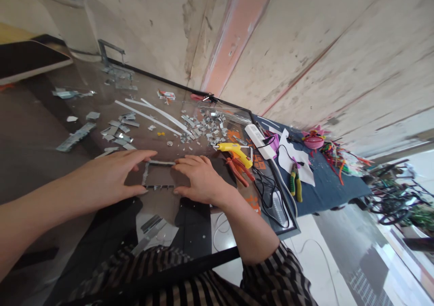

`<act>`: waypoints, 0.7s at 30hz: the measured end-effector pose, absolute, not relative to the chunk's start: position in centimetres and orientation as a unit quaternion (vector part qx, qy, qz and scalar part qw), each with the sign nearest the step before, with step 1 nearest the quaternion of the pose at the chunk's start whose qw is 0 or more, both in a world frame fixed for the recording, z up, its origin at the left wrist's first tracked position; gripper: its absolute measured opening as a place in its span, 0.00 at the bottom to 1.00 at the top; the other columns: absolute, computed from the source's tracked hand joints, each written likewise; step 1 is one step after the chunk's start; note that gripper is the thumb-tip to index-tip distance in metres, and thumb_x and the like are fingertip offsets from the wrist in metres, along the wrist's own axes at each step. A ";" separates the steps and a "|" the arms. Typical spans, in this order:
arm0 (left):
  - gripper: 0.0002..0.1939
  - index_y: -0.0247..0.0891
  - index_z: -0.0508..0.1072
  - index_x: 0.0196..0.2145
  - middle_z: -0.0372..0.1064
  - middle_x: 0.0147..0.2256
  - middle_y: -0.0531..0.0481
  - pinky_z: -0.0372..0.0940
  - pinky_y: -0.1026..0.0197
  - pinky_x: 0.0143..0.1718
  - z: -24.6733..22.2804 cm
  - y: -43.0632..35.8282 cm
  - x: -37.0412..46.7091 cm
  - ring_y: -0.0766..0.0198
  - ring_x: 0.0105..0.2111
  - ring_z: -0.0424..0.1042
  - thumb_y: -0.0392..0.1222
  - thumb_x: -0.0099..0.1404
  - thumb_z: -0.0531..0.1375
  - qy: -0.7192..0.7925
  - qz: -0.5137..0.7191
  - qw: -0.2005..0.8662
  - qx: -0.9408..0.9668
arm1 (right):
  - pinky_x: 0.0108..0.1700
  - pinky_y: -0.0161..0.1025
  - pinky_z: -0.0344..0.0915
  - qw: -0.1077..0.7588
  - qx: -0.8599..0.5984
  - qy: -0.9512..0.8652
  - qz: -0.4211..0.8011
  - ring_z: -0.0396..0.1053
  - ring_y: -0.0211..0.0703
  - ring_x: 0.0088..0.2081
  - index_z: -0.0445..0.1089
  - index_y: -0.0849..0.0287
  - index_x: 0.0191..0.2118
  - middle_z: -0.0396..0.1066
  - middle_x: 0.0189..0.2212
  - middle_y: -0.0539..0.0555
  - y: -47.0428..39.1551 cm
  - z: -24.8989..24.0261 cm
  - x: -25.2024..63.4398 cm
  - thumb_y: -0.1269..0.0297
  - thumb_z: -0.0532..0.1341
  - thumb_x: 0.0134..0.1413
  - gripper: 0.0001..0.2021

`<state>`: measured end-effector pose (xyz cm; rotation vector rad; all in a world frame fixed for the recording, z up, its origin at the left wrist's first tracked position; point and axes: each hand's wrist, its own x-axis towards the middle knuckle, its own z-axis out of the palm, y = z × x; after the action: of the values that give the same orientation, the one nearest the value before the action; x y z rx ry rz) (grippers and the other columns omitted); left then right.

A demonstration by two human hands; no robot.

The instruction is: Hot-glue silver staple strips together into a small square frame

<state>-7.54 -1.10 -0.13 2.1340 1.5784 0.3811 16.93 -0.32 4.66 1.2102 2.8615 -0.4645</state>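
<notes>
On the glossy brown tabletop lies a small rectangular frame of thin grey strips (pixel 160 163), its near side notched. My left hand (pixel 105 172) holds its left end, fingertips by the far corner and thumb at the near corner. My right hand (pixel 200 177) grips the other end the same way and hides that short side. Just right of my right hand are a yellow hot glue gun (pixel 237 152) and red-handled pliers (pixel 239 170). Beyond the frame lie long white strips (pixel 152 116) and a scatter of small silvery-grey pieces (pixel 206 125).
A phone (pixel 30 59), a large clear container (pixel 76 25) and a small grey bracket-like structure (pixel 113 55) stand far left. A white power strip (pixel 260 141) and black cables (pixel 266 188) run along the right edge. Green-handled pliers (pixel 295 184) rest on a blue cloth (pixel 325 197). A wall borders the back.
</notes>
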 end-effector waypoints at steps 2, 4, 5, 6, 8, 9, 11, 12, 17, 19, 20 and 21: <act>0.38 0.42 0.65 0.59 0.73 0.52 0.43 0.66 0.54 0.43 -0.3 -1.1 -7.6 0.54 0.40 0.75 0.52 0.49 0.61 0.569 0.142 0.223 0.779 | 0.64 0.58 0.47 0.000 0.386 0.911 -0.147 0.55 0.55 0.65 0.65 0.59 0.59 0.63 0.63 0.57 -0.4 4.6 16.9 0.57 0.66 0.55 0.27; 0.39 0.43 0.65 0.59 0.74 0.51 0.43 0.66 0.54 0.42 -0.4 -1.1 -7.6 0.54 0.40 0.75 0.52 0.48 0.62 0.570 0.142 0.222 0.778 | 0.64 0.57 0.47 0.000 0.385 0.911 -0.146 0.55 0.54 0.65 0.65 0.58 0.59 0.63 0.63 0.57 -0.4 4.5 16.9 0.57 0.66 0.55 0.26; 0.39 0.43 0.65 0.59 0.74 0.51 0.43 0.66 0.54 0.43 -0.4 -1.1 -7.7 0.53 0.40 0.75 0.52 0.48 0.62 0.573 0.142 0.224 0.776 | 0.64 0.57 0.47 0.000 0.385 0.911 -0.145 0.55 0.54 0.65 0.65 0.58 0.59 0.62 0.63 0.56 -0.4 4.5 17.0 0.57 0.66 0.55 0.26; 0.40 0.43 0.64 0.59 0.73 0.52 0.43 0.66 0.54 0.43 -0.3 -1.1 -7.7 0.53 0.40 0.75 0.52 0.48 0.62 0.575 0.141 0.228 0.773 | 0.64 0.57 0.47 -0.001 0.386 0.911 -0.144 0.55 0.54 0.65 0.66 0.57 0.58 0.62 0.63 0.56 -0.4 4.4 17.0 0.57 0.66 0.55 0.26; 0.40 0.42 0.64 0.59 0.72 0.53 0.43 0.66 0.53 0.45 -0.2 -1.1 -7.6 0.52 0.42 0.75 0.53 0.48 0.61 0.576 0.139 0.237 0.770 | 0.64 0.57 0.47 -0.001 0.386 0.912 -0.143 0.55 0.54 0.65 0.66 0.57 0.58 0.62 0.63 0.56 -0.4 4.3 17.0 0.57 0.65 0.55 0.26; 0.40 0.43 0.64 0.59 0.72 0.54 0.43 0.66 0.53 0.45 0.0 -1.2 -7.6 0.52 0.42 0.75 0.53 0.48 0.61 0.576 0.137 0.239 0.770 | 0.64 0.57 0.47 -0.001 0.385 0.912 -0.142 0.55 0.54 0.65 0.66 0.57 0.58 0.62 0.63 0.56 -0.3 4.3 17.0 0.57 0.65 0.55 0.26; 0.39 0.43 0.65 0.59 0.72 0.54 0.43 0.66 0.53 0.45 0.1 -1.2 -7.5 0.52 0.42 0.75 0.54 0.48 0.61 0.575 0.135 0.240 0.770 | 0.64 0.57 0.47 -0.001 0.384 0.912 -0.142 0.55 0.54 0.65 0.66 0.57 0.58 0.63 0.63 0.56 -0.3 4.4 17.0 0.56 0.66 0.55 0.26; 0.39 0.43 0.65 0.59 0.72 0.53 0.44 0.66 0.53 0.44 0.2 -1.2 -7.5 0.52 0.41 0.75 0.53 0.48 0.61 0.575 0.135 0.239 0.771 | 0.64 0.57 0.47 0.000 0.384 0.913 -0.142 0.55 0.54 0.65 0.66 0.57 0.58 0.63 0.63 0.56 -0.3 4.4 17.0 0.56 0.66 0.55 0.26; 0.39 0.42 0.64 0.59 0.73 0.51 0.42 0.65 0.54 0.44 -0.1 -1.2 -7.5 0.53 0.40 0.75 0.51 0.49 0.61 0.575 0.135 0.234 0.772 | 0.64 0.57 0.48 0.000 0.383 0.913 -0.141 0.55 0.55 0.65 0.66 0.59 0.58 0.63 0.63 0.57 -0.3 4.4 17.0 0.56 0.66 0.55 0.27; 0.39 0.42 0.64 0.59 0.73 0.52 0.42 0.65 0.54 0.44 -0.3 -1.1 -7.6 0.53 0.40 0.75 0.51 0.48 0.61 0.574 0.137 0.239 0.771 | 0.64 0.57 0.48 0.001 0.384 0.912 -0.142 0.55 0.55 0.65 0.66 0.58 0.58 0.63 0.63 0.57 -0.3 4.4 17.0 0.57 0.66 0.55 0.26; 0.39 0.43 0.64 0.59 0.73 0.52 0.43 0.65 0.53 0.43 -0.3 -1.1 -7.7 0.53 0.40 0.75 0.51 0.48 0.61 0.574 0.139 0.239 0.771 | 0.64 0.57 0.48 0.001 0.385 0.912 -0.143 0.55 0.55 0.65 0.66 0.57 0.58 0.63 0.63 0.57 -0.3 4.5 17.0 0.57 0.66 0.55 0.26; 0.39 0.43 0.65 0.59 0.73 0.52 0.43 0.65 0.53 0.43 -0.4 -1.1 -7.7 0.53 0.40 0.75 0.52 0.48 0.62 0.573 0.141 0.240 0.771 | 0.64 0.57 0.47 0.000 0.385 0.912 -0.144 0.55 0.55 0.65 0.66 0.57 0.58 0.63 0.63 0.57 -0.3 4.5 17.0 0.57 0.66 0.55 0.26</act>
<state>-7.70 -1.13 -0.39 2.1114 1.5677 0.3847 17.02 -0.35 4.48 1.2088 2.8636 -0.4510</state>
